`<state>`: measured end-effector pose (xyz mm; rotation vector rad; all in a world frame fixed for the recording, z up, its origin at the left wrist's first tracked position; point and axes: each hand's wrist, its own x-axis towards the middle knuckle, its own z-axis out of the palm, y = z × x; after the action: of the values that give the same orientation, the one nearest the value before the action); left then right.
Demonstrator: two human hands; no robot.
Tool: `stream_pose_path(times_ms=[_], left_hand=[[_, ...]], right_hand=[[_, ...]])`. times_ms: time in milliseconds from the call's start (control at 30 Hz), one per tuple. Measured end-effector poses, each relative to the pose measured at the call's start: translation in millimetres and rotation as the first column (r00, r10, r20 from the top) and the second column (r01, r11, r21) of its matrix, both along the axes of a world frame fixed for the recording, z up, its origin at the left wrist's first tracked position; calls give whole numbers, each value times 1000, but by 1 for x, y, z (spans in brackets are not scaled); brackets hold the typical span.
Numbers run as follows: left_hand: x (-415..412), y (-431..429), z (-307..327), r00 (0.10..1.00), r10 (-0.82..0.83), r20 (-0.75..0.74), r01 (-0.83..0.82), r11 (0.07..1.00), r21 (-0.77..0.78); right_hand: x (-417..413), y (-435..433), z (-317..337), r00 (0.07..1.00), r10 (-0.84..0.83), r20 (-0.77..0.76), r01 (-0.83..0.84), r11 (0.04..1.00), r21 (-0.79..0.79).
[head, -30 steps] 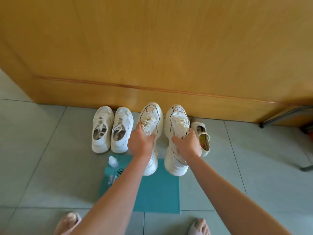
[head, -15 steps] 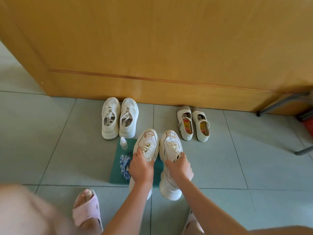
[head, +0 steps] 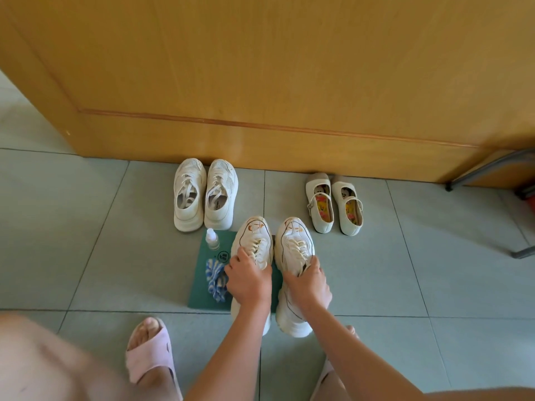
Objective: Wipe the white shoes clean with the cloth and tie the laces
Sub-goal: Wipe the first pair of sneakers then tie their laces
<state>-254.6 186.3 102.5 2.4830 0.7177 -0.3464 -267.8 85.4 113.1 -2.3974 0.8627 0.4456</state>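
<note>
Two chunky white sneakers with cream laces stand side by side, toes toward the door, on and beside a green mat [head: 202, 287]. My left hand [head: 249, 280] grips the left sneaker [head: 254, 235] at its tongue and collar. The right sneaker [head: 293, 241] is held the same way by my right hand [head: 308, 283]. A blue-and-white striped cloth [head: 213, 277] lies crumpled on the mat just left of my left hand. Beside it stands a small white bottle [head: 212, 239].
A second pair of white lace-up sneakers [head: 205, 195] sits against the wooden door [head: 260, 82]. Small cream strap shoes [head: 333, 204] stand to the right. My feet in pink slippers [head: 150, 354] are close below. Metal furniture legs [head: 492, 169] reach in at right.
Both hands have carried the two chunky sneakers back from the door toward me and set them down at the green mat. The strap shoes behind them are uncovered.
</note>
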Motion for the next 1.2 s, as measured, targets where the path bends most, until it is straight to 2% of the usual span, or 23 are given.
stream_pose_path(times_ms=[467,633,767,867,967,1067,1133,1200], left_hand=[[3,-2,4,999,-19,-29,20,1000,23],[4,3,4,999,40,-11,-41,993,-110],[1,9,6,998,54,15,-49,973,-227],[0,20,4,994,109,31,-90,922,-378],[-7,43,1,960,233,158,-126,858,-499],[-17,75,-11,923,280,263,-159,901,-403],[-21,93,-21,941,271,201,-187,915,-359],[-23,104,-33,959,252,130,-188,908,-374]], right_hand=[[-5,0,0,1000,24,-8,-24,999,39],[1,-5,-2,1000,-12,-24,14,994,107],[5,-8,2,994,-48,98,35,992,123],[9,-2,4,979,23,204,-50,991,127],[16,10,11,942,114,316,-163,978,131],[23,28,17,882,297,366,-337,940,49],[32,44,18,834,405,375,-452,891,43],[44,61,17,800,480,360,-545,832,104]])
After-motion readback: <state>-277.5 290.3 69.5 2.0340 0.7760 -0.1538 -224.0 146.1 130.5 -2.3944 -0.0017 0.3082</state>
